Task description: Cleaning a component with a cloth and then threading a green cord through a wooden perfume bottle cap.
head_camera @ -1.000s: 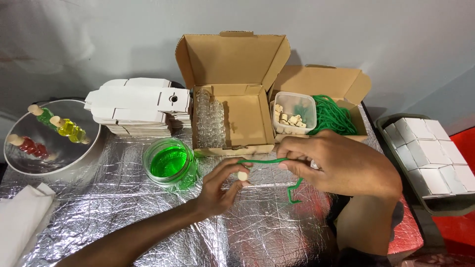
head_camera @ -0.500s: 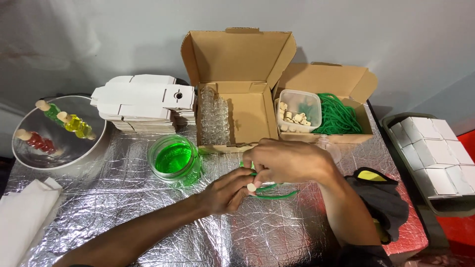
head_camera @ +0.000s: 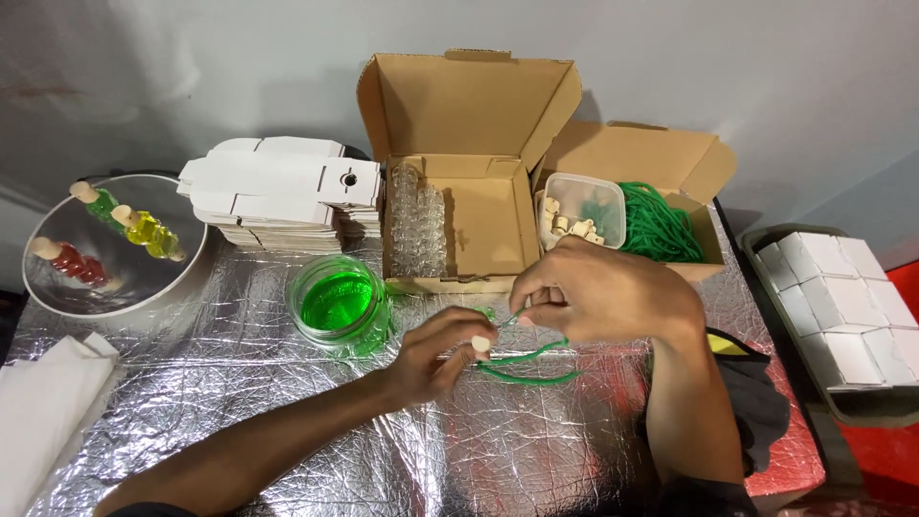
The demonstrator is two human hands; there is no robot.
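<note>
My left hand (head_camera: 436, 356) pinches a small corked glass vial (head_camera: 481, 343) over the foil-covered table (head_camera: 239, 421). My right hand (head_camera: 598, 292) is just right of it, fingers closed on a green cord (head_camera: 522, 369) that loops down from the vial's neck onto the foil. Both hands meet in front of the open cardboard box (head_camera: 469, 191). A glass jar of green liquid (head_camera: 337, 304) stands just left of my left hand.
Empty vials (head_camera: 418, 218) line the box's left side. Behind my right hand are a plastic tub of corks (head_camera: 579, 213) and a box of green cords (head_camera: 661, 225). Flat white cartons (head_camera: 278, 191) are stacked left; a metal bowl (head_camera: 115, 244) holds coloured vials; white boxes (head_camera: 838, 302) fill a right tray.
Both hands have drawn closer together and slightly right. The right hand has pulled back from reaching across, and the cord now loops under the vial on the foil.
</note>
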